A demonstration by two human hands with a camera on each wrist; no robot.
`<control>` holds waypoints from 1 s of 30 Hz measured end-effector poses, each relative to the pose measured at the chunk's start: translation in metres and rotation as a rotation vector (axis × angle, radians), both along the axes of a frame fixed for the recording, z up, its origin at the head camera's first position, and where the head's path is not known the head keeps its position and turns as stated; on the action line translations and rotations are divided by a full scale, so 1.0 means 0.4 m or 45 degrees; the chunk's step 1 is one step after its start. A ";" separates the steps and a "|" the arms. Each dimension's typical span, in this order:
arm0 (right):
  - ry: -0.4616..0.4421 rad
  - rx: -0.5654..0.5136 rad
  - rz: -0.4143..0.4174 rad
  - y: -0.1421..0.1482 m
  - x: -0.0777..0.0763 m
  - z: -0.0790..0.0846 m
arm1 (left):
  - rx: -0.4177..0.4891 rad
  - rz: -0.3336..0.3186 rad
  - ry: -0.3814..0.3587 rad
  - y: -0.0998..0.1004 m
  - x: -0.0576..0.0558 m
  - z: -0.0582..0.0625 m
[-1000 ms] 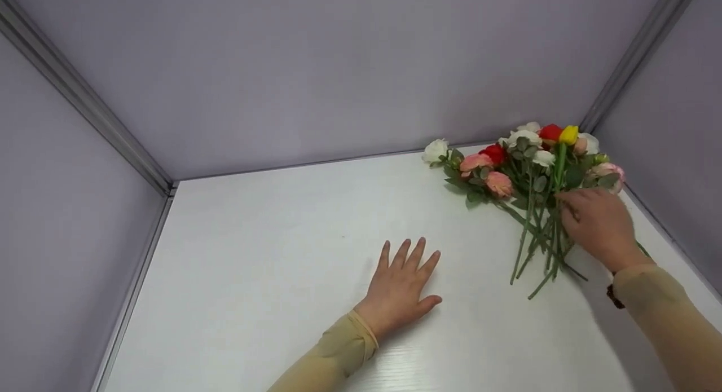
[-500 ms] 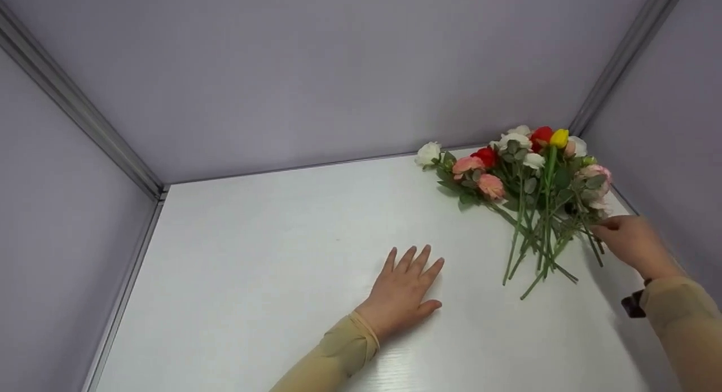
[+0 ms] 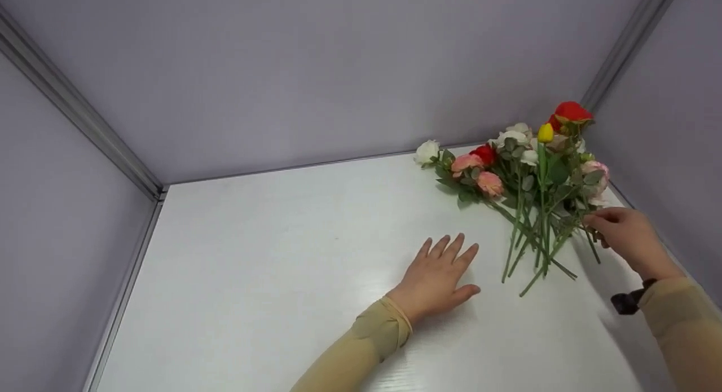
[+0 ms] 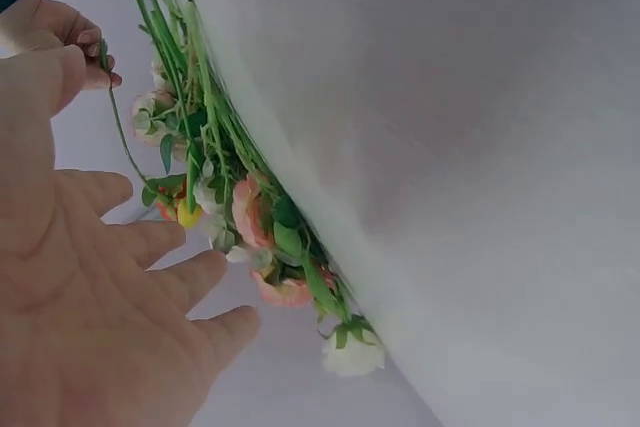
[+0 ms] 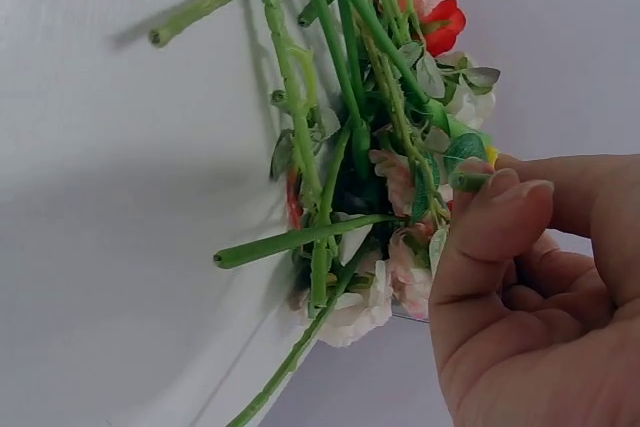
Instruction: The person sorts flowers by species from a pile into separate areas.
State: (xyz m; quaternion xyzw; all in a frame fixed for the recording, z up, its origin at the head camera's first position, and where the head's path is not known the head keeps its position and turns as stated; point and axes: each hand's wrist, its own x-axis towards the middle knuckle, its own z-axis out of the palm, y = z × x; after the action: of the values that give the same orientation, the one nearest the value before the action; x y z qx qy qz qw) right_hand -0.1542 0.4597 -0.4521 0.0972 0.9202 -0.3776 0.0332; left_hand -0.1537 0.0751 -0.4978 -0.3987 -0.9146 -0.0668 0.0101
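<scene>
My right hand (image 3: 632,239) pinches a red rose (image 3: 572,111) by its thin green stem between thumb and fingertips. The bloom stands above the back of a heap of flowers. In the right wrist view the cut stem end (image 5: 468,181) pokes out at the thumb. Below and beside it lie a yellow tulip (image 3: 545,133), a white rose (image 3: 427,153), salmon-pink flowers (image 3: 489,184), another red flower (image 3: 484,154) and a pale pink one (image 3: 597,172), their stems crossing toward me. My left hand (image 3: 437,282) holds nothing, fingers spread over the table, left of the stems.
The white table (image 3: 254,268) meets a grey-lilac back wall (image 3: 338,70) and side walls with metal corner posts (image 3: 632,42). The flower heap fills the far right corner. A dark device (image 3: 626,303) is strapped to the right wrist.
My right hand moved right and toward me from the heap, then took the red rose's stem; its bloom has risen above the others. My left hand has shifted right.
</scene>
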 end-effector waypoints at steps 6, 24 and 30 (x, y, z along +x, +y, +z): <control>0.073 -0.016 -0.024 -0.054 0.017 0.007 | 0.252 -0.005 -0.127 0.008 -0.012 0.009; 0.209 -0.367 0.477 -0.616 0.014 -0.097 | 1.546 0.427 -0.720 -0.207 -0.113 0.045; 0.253 -0.332 0.582 -0.729 0.007 -0.106 | 1.824 0.443 -0.688 -0.287 -0.106 0.046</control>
State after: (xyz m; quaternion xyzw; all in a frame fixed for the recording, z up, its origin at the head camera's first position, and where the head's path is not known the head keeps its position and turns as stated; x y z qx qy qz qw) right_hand -0.1513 0.1681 -0.4943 -0.1554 0.8606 -0.4833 0.0392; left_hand -0.1960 -0.0399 -0.4795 -0.1160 -0.6689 -0.7324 0.0522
